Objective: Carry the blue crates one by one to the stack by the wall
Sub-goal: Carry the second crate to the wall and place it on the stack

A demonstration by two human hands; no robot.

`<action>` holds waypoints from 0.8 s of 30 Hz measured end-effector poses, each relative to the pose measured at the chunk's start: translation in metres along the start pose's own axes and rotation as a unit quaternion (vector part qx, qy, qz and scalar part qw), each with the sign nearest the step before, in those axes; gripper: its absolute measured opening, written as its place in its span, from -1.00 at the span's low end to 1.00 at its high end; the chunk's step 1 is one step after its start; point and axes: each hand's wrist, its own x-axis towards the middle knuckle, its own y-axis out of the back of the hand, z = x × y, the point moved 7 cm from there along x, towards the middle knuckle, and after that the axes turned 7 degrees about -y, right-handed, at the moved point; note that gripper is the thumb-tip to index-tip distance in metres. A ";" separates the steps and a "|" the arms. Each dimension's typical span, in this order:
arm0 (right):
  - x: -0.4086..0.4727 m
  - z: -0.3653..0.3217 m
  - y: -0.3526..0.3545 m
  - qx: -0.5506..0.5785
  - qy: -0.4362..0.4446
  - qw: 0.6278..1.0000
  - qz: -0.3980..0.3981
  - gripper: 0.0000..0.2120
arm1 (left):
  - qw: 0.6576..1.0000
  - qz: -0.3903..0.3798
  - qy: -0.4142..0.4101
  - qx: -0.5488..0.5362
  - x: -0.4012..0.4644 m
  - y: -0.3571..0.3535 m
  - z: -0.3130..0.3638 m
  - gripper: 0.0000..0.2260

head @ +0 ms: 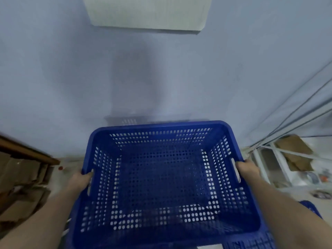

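An empty blue perforated crate [161, 182] fills the lower middle of the head view, held level in front of me and close to a pale blue wall. My left hand [81, 180] grips the handle slot on its left side. My right hand [247, 169] grips the handle slot on its right side. Part of another blue crate [309, 208] shows under my right forearm, and more blue plastic with raised lettering [251, 242] lies below the held crate's near edge. The picture is blurred.
A white box-like unit [147, 13] hangs high on the wall. Brown cardboard and a wooden edge [23, 169] stand at the left. A white metal shelf frame [280, 159] with cardboard and small items is at the right, with cables running up the wall.
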 end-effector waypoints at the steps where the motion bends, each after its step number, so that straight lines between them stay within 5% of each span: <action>1: 0.009 0.001 -0.003 0.002 -0.006 1.000 -0.005 -0.59 | 1.000 -0.007 0.010 -0.011 0.003 -0.009 -0.003 -0.61; 24: 0.134 -0.007 -0.096 0.126 -0.080 0.983 -0.109 -0.75 | 0.987 0.024 0.114 -0.107 0.104 -0.093 -0.009 -0.58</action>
